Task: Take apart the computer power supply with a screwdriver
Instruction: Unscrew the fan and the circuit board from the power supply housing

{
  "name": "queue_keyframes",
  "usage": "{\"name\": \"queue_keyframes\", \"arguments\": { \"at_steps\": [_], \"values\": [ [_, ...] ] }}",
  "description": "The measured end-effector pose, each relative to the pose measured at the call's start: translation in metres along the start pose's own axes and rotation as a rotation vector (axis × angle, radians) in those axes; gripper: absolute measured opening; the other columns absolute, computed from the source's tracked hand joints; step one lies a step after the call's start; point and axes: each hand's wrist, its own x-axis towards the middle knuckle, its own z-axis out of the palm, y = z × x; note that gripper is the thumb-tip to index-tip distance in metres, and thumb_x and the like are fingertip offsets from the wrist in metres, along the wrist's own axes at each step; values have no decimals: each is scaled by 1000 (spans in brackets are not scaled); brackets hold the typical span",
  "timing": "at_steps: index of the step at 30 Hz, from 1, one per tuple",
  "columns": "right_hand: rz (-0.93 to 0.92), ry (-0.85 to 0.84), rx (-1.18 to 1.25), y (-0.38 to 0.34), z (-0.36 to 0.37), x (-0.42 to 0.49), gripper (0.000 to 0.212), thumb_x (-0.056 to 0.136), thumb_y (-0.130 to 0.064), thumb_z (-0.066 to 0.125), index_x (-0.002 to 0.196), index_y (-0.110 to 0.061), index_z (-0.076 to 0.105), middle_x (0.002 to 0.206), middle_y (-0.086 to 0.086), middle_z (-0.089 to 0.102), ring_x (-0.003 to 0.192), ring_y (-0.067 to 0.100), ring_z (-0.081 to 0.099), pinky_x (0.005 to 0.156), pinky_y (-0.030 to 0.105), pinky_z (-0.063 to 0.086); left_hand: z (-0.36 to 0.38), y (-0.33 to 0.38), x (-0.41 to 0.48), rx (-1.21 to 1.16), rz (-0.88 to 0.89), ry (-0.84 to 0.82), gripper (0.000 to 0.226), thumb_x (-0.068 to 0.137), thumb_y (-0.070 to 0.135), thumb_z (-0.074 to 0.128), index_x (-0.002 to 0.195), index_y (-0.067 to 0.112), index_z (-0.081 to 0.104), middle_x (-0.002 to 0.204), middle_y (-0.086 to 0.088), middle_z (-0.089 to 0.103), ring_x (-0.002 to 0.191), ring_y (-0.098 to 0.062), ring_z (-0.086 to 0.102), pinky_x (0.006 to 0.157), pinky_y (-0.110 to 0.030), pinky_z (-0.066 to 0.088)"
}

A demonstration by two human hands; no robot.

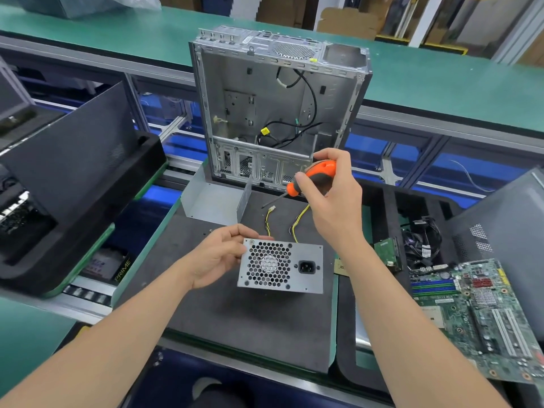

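- An electronics teardown workshop — a factory-style line, not a home.
- Long green-topped benches (117,33) on aluminium framing (412,120).
- A gutted computer case (279,113) stands on a black foam mat (235,325) — a bare motherboard (471,313) lies nearby.
- Cardboard boxes (348,23) stacked behind.

One legible word: "PRIME", yellowish capitals running up the side of a dark box (119,269), low at left under the black foam tray (88,184). Print on the motherboard (471,313) and white tags on the cable bundle (424,245) too small to read.
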Motion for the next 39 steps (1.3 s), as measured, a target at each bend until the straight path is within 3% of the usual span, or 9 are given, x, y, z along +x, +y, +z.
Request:
{"name": "queue_keyframes", "arguments": {
  "at_steps": [4,6,10,13,18,24,30,36,39],
  "values": [
    [-15,9,16,-2,-3,0,35,93,-33,74,120,-32,51,88,-4,69,86,12,67,79,32,55,8,-1,1,64,-8,147,27,93,4,54,119,-1,61,118,-19,73,100,-26,70,89,-42,57],
    [-30,7,22,-4,-4,1,35,94,-34,73,120,-33,50,89,0,68,85,13,66,79,30,54,12,-2,5,80,-7,224,23,102,1,46,121,-4,59,110,-17,75,95,-25,69,87,-40,58],
    [-106,11,55,-12,-5,-1,34,97,-28,72,119,-32,47,79,-11,59,75,-2,67,68,8,45,17,3,12,63,-41,248,30,108,3,38,123,-5,62,115,-23,74,97,-26,71,87,-38,58],
    [-118,-24,59,-17,-4,-2,34,97,-30,72,119,-36,45,79,-14,56,74,-4,67,68,7,44,16,4,12,46,-68,187,34,108,7,37,121,-3,67,117,-21,74,100,-24,73,87,-33,59],
    [-150,-92,114,-24,1,-5,34,99,-24,70,120,-34,45,82,5,63,69,-5,70,67,3,44,9,0,14,19,-88,205,35,107,11,42,125,-5,67,125,-23,71,112,-30,69,103,-43,52],
    [-196,-107,86,-26,3,-6,33,99,-22,70,121,-31,46,84,10,59,75,-6,65,63,-1,43,9,-1,16,25,-109,234,35,106,11,42,125,-8,65,123,-23,71,113,-31,68,102,-44,52],
    [-196,-126,-33,-24,7,-2,35,98,-34,68,121,-41,43,86,1,62,80,12,62,71,10,45,14,1,15,30,-128,252,36,107,9,39,125,-10,63,121,-24,72,108,-29,69,101,-42,52],
    [-186,-161,-45,-25,9,-1,35,98,-34,67,124,-37,44,86,2,61,81,15,60,72,16,48,18,4,15,71,-139,269,37,106,9,39,125,-12,63,121,-26,71,109,-32,67,107,-47,49],
    [-202,-285,-52,-32,7,5,37,97,-30,67,126,-33,45,90,-1,62,80,15,62,71,20,49,18,4,17,79,-149,311,38,105,9,40,124,-16,61,122,-27,70,108,-34,65,107,-48,46]
  ]
}}
